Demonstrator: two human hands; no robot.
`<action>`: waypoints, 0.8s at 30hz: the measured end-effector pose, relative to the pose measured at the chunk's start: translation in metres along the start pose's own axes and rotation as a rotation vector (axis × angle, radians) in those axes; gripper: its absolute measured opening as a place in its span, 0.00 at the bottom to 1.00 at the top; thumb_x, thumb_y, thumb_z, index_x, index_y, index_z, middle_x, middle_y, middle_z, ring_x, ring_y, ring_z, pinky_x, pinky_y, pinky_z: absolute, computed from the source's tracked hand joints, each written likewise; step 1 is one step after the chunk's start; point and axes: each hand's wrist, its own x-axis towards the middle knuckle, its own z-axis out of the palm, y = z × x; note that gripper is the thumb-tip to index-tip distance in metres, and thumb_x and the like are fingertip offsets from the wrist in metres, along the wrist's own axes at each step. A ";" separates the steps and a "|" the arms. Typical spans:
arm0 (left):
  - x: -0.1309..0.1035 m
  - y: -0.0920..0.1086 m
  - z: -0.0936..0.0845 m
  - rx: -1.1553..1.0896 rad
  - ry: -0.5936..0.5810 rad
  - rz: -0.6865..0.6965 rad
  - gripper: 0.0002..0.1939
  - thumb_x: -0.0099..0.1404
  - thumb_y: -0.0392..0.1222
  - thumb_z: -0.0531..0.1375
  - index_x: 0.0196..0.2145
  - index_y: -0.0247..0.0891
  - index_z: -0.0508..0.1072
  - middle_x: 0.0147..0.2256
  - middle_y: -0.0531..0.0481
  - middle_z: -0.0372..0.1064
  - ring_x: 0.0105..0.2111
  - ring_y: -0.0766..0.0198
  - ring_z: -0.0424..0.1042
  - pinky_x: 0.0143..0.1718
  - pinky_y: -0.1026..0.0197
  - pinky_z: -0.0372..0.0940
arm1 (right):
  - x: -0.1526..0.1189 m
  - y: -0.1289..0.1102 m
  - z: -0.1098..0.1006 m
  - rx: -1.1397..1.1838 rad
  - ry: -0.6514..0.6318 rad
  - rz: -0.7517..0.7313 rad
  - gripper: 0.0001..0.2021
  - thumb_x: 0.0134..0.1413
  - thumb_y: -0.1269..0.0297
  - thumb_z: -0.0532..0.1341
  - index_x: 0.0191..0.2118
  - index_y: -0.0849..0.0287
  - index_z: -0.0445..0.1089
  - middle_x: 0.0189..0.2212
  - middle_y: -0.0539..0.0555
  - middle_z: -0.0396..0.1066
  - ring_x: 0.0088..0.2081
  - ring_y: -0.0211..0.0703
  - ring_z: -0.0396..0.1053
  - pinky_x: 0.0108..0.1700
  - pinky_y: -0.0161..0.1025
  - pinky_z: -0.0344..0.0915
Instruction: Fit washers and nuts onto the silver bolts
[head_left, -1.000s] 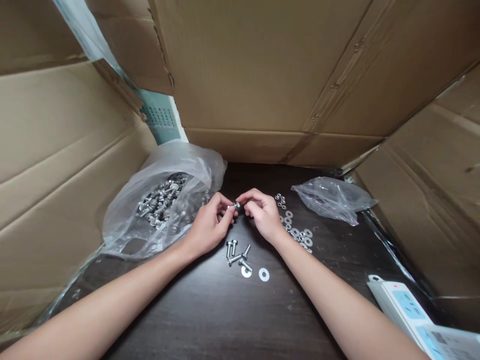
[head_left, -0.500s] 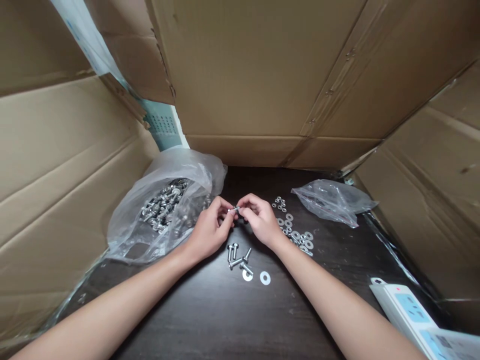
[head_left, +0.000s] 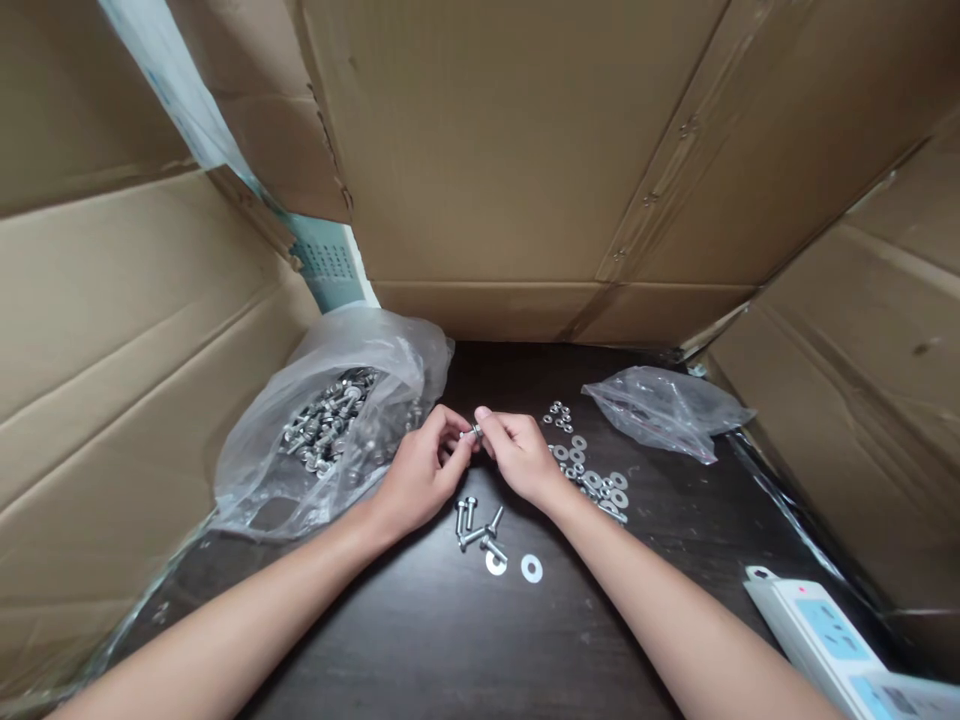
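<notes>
Between my two hands is a small metal bolt (head_left: 469, 433), mostly covered by fingers. My left hand (head_left: 424, 465) pinches its left end between thumb and fingers. At the other end, the fingers of my right hand (head_left: 520, 455) close round a small ring-like part on the shank; whether that is a nut or a washer I cannot tell. Several loose bolts (head_left: 472, 537) lie on the dark table just below the hands. One flat washer (head_left: 532, 568) lies beside them, and another washer (head_left: 496, 564) is partly under a bolt.
A clear plastic bag (head_left: 255, 460) full of bolts (head_left: 326, 420) lies open at left. Right of my right hand are small nuts (head_left: 557, 415) and a pile of washers (head_left: 616, 482). Farther right are a flat plastic bag (head_left: 667, 405) and a power strip (head_left: 817, 620). Cardboard walls (head_left: 510, 150) surround the table.
My right thumb and fingers have shifted their grip at the bolt's right end. The whole view has tilted slightly, so everything sits a little lower. The loose bolts and washers have stayed put.
</notes>
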 end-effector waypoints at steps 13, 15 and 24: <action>0.000 0.001 0.000 0.035 0.030 -0.017 0.05 0.73 0.43 0.56 0.40 0.40 0.66 0.32 0.51 0.75 0.31 0.62 0.76 0.33 0.62 0.66 | 0.001 -0.001 -0.003 0.084 0.018 -0.072 0.05 0.54 0.65 0.57 0.28 0.56 0.66 0.26 0.49 0.66 0.29 0.41 0.67 0.33 0.39 0.61; 0.001 0.001 0.000 0.043 0.038 -0.019 0.05 0.73 0.43 0.56 0.40 0.40 0.66 0.32 0.51 0.75 0.31 0.62 0.75 0.33 0.61 0.66 | 0.001 0.000 -0.003 0.104 0.031 -0.085 0.03 0.52 0.66 0.58 0.30 0.56 0.68 0.27 0.49 0.67 0.30 0.41 0.68 0.34 0.39 0.63; 0.002 -0.002 0.000 0.068 0.064 -0.027 0.05 0.72 0.42 0.57 0.39 0.40 0.66 0.32 0.51 0.74 0.31 0.61 0.75 0.32 0.61 0.65 | 0.001 0.000 -0.001 0.080 0.025 -0.073 0.04 0.56 0.64 0.60 0.32 0.56 0.70 0.28 0.49 0.70 0.30 0.41 0.71 0.34 0.38 0.64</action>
